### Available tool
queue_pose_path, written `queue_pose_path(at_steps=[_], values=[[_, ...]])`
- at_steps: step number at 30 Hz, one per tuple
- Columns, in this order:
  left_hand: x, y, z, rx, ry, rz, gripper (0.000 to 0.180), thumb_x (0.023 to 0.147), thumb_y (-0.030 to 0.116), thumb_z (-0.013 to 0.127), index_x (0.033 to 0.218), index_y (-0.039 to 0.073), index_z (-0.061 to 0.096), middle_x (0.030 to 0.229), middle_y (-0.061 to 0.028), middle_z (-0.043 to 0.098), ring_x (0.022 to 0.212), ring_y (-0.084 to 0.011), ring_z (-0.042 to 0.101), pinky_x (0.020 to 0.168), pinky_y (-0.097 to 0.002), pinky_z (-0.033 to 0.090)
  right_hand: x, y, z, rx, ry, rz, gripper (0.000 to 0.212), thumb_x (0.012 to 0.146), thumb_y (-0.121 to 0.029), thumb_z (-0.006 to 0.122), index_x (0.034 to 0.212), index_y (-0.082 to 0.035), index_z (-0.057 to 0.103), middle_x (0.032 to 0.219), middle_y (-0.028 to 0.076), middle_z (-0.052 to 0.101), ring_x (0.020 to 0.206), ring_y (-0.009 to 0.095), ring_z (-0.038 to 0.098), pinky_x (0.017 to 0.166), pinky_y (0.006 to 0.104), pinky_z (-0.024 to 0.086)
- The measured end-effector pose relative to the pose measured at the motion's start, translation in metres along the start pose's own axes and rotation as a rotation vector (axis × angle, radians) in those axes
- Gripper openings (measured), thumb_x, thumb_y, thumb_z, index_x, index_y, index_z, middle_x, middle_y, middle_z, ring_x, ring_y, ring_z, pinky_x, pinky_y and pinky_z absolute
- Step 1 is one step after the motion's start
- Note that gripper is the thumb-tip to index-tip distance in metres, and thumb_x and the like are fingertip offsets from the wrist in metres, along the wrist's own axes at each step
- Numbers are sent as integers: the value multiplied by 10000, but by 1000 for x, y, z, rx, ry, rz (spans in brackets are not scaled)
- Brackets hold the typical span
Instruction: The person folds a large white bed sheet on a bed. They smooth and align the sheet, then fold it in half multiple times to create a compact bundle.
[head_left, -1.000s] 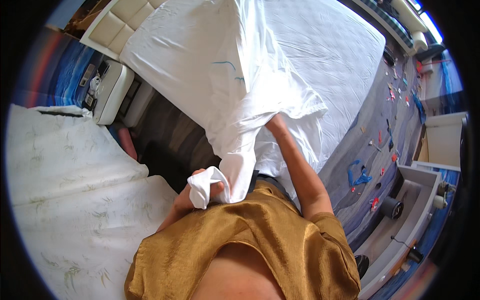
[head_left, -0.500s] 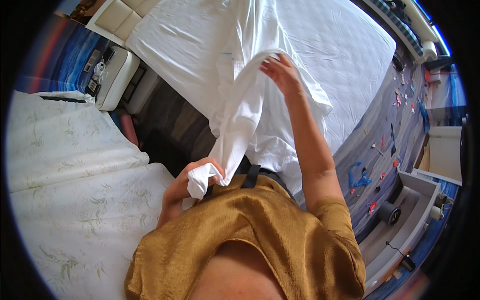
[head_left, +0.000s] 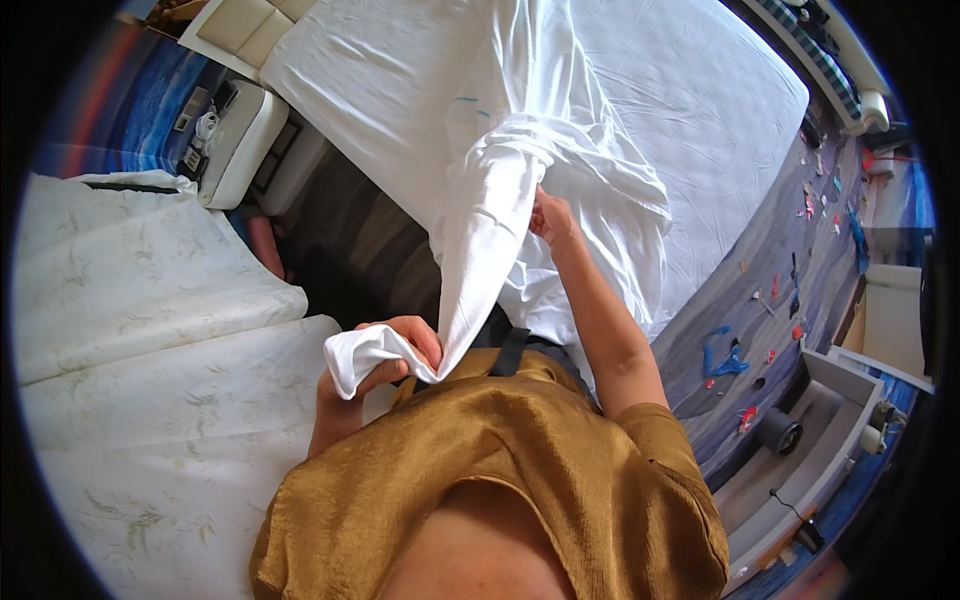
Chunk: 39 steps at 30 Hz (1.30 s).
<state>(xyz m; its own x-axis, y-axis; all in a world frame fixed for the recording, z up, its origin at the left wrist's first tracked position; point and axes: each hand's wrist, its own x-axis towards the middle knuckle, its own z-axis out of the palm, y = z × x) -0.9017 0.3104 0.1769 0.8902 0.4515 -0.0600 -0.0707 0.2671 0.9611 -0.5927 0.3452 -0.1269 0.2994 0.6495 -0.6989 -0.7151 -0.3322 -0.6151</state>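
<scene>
A white sheet [head_left: 480, 130] lies bunched on a bed with a white mattress [head_left: 700, 110]. One end of it runs down as a tight band to my left hand [head_left: 385, 350], which is closed on that corner near my waist. My right hand [head_left: 550, 215] grips the same sheet higher up, over the bed's near edge. The cloth is stretched between the two hands. I wear a golden-brown top [head_left: 500, 480].
A pale patterned cover [head_left: 140, 400] fills the left side. A white bedside cabinet [head_left: 235, 140] stands by the cream headboard [head_left: 245, 25]. A dark floor strip [head_left: 350, 240] runs between them. A blue patterned carpet [head_left: 770, 290] with scattered small items and a white shelf unit [head_left: 800, 430] are at the right.
My right hand has moved along the sheet, up and then back toward me, gathering the cloth into a narrower band. My left hand kept its hold on the corner.
</scene>
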Motion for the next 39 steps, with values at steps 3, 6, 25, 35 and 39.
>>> queue_pose_path(at_steps=[3, 6, 25, 35, 39], values=[[-3, 1, -8, -28, -113, 48, 309, 895, 283, 676, 892, -25, 704, 917, -138, 637, 843, -214, 611, 741, -319, 474, 11, -10, 18, 139, 17, -36, 255, 910, -297, 633, 809, -71, 574, 599, -17, 511, 421, 90, 440, 413, 241, 404], [-3, 5, -18, -28, -230, 84, 287, 909, 256, 655, 893, -25, 716, 927, -153, 634, 836, -247, 612, 751, -349, 478, 21, -26, 17, 95, 19, -111, 197, 903, -231, 628, 792, -79, 567, 608, -17, 499, 444, 94, 428, 421, 237, 363], [-16, -65, -163, -26, 842, -195, 509, 802, 104, 787, 1239, 77, 527, 1147, -19, 595, 1103, -168, 538, 985, -314, 402, -252, -37, -121, -324, 224, -763, 103, 966, -112, 531, 896, -43, 561, 678, -46, 396, 575, 48, 346, 522, 203, 314], [87, -65, -106, 228, -197, -519, 595, 780, 120, 755, 1316, 48, 508, 1122, -43, 612, 1064, -149, 566, 961, -307, 448, -324, -31, -102, 90, -33, -261, 112, 955, -143, 527, 876, -70, 558, 688, -66, 470, 539, 11, 358, 472, 165, 267], [162, -77, -32, 591, -70, -205, 643, 800, 224, 753, 1348, 42, 469, 1291, -113, 546, 1237, -225, 499, 1073, -396, 372, -325, -28, -67, -45, -71, -183, 106, 960, -159, 552, 890, -80, 564, 739, -85, 443, 641, 16, 369, 553, 186, 292]])
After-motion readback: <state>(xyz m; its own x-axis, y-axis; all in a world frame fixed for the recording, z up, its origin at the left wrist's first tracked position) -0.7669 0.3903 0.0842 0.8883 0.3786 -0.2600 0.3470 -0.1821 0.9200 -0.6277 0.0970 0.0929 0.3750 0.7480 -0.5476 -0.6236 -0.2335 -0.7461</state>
